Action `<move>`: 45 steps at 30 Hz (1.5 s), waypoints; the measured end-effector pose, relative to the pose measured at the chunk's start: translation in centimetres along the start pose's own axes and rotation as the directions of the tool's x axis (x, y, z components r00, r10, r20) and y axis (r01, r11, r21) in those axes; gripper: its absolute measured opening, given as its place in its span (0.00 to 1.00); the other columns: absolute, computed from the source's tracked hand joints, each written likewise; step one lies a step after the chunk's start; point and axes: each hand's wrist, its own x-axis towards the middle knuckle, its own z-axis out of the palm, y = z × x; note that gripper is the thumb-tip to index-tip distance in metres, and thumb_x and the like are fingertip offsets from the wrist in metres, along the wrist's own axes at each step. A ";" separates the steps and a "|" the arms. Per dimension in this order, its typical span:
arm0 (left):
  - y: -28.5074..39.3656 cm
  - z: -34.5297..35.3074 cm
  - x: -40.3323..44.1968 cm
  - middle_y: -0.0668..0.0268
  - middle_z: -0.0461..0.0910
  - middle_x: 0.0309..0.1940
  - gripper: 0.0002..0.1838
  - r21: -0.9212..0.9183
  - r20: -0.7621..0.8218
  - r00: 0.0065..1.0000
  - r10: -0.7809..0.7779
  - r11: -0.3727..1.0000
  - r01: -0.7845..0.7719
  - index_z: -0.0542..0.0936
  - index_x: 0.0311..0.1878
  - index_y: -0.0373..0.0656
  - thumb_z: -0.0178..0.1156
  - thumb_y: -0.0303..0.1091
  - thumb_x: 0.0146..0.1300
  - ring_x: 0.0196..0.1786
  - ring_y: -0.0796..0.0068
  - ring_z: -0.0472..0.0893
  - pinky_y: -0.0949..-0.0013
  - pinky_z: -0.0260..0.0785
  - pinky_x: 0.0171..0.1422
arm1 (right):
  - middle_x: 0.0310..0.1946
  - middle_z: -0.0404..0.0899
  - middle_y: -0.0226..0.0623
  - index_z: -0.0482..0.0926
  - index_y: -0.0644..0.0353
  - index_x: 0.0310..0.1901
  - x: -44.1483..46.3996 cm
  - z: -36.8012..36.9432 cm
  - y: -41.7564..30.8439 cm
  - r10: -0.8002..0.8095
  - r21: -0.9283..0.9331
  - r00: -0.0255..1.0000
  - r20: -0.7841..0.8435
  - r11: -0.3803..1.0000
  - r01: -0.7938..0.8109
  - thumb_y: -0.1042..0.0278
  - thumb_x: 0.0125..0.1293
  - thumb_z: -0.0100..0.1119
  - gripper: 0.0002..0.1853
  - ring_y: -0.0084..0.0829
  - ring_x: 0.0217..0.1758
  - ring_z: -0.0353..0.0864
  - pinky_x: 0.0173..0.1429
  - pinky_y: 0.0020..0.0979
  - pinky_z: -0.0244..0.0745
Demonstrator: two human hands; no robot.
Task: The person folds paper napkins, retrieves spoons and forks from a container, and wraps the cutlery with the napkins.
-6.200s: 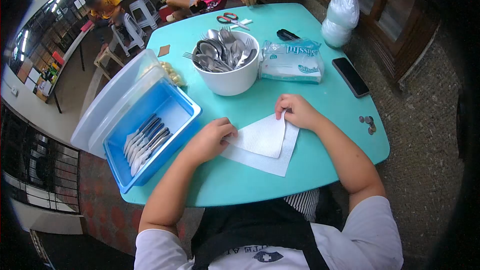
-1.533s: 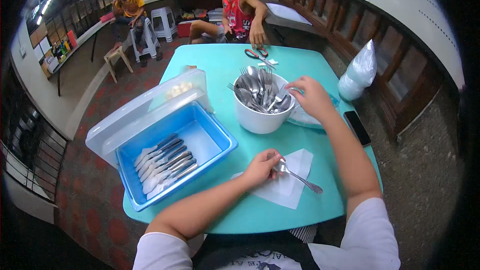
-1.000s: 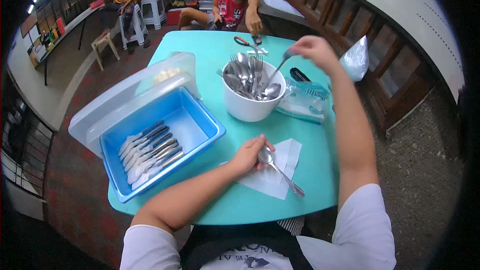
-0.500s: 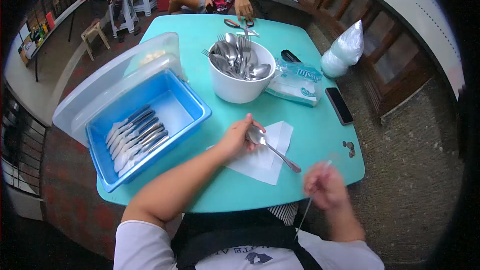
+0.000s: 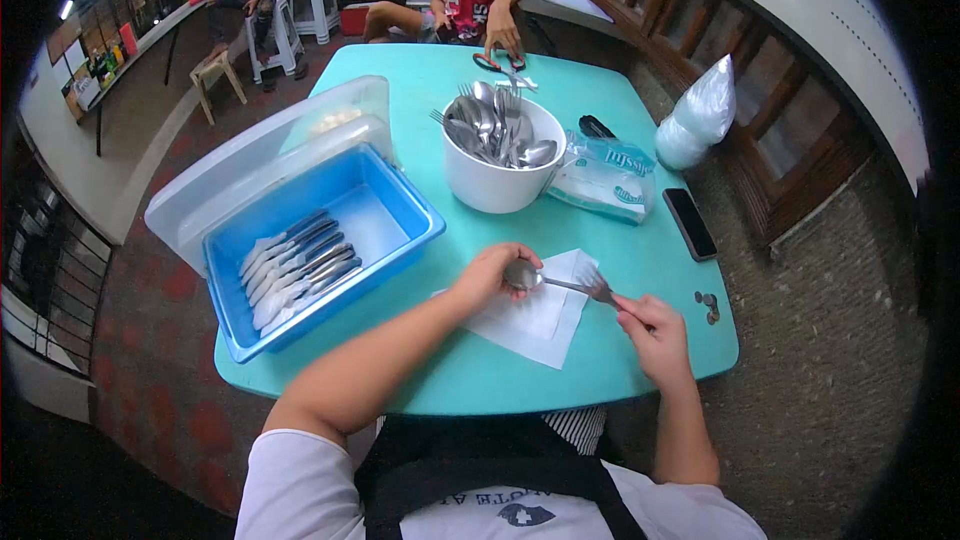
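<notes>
My left hand (image 5: 488,278) is closed around the bowl end of a spoon (image 5: 525,277), whose handle points right. In my right hand (image 5: 657,340) is a fork (image 5: 600,288), gripped by its handle with the tines toward the spoon's handle. The tines and the spoon's handle end overlap in view; whether they touch I cannot tell. Under both utensils a white paper napkin (image 5: 535,330) lies flat on the turquoise table (image 5: 440,380). Beyond my hands stands a white tub (image 5: 490,188) full of loose spoons and forks.
At left, a blue bin (image 5: 425,230) holds several napkin-wrapped utensils (image 5: 300,270), with a clear lid (image 5: 270,165) behind. A tissue pack (image 5: 605,185), phone (image 5: 690,225), coins (image 5: 710,308) and plastic-wrapped bundle (image 5: 697,115) are at right. Across the table, another person's hand (image 5: 503,32) touches scissors (image 5: 490,62).
My right hand has moved up over the table from its front edge, bringing the fork to the spoon. The spoon in my left hand has turned more level. The camera view has shifted slightly.
</notes>
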 end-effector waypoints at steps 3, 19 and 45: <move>0.2 0.2 -0.1 0.60 0.80 0.31 0.27 0.109 -0.005 1.000 0.013 0.994 -0.012 0.78 0.42 0.38 0.35 0.51 0.76 0.26 0.75 0.77 0.72 0.69 0.30 | 0.22 0.70 0.38 0.86 0.54 0.43 1.7 1.4 -1.4 -0.162 -0.262 0.987 0.014 0.952 0.160 0.66 0.62 0.62 0.09 0.35 0.27 0.74 0.33 0.36 0.70; 0.1 1.1 -0.7 0.66 0.79 0.26 0.23 0.234 0.024 0.998 0.056 0.970 -0.060 0.79 0.42 0.38 0.45 0.50 0.76 0.24 0.80 0.76 0.75 0.70 0.28 | 0.32 0.75 0.41 0.85 0.57 0.35 4.9 5.2 2.1 -0.210 -0.147 0.941 0.264 0.956 0.254 0.66 0.62 0.59 0.08 0.43 0.39 0.76 0.45 0.41 0.73; -0.4 0.1 -0.2 0.58 0.79 0.31 0.21 0.254 -0.117 0.964 0.239 0.946 -0.203 0.80 0.39 0.35 0.49 0.45 0.74 0.37 0.68 0.81 0.68 0.74 0.38 | 0.30 0.78 0.43 0.80 0.60 0.38 6.0 5.6 1.9 0.160 -0.080 0.723 0.672 0.986 -0.143 0.59 0.72 0.42 0.17 0.40 0.36 0.77 0.46 0.40 0.72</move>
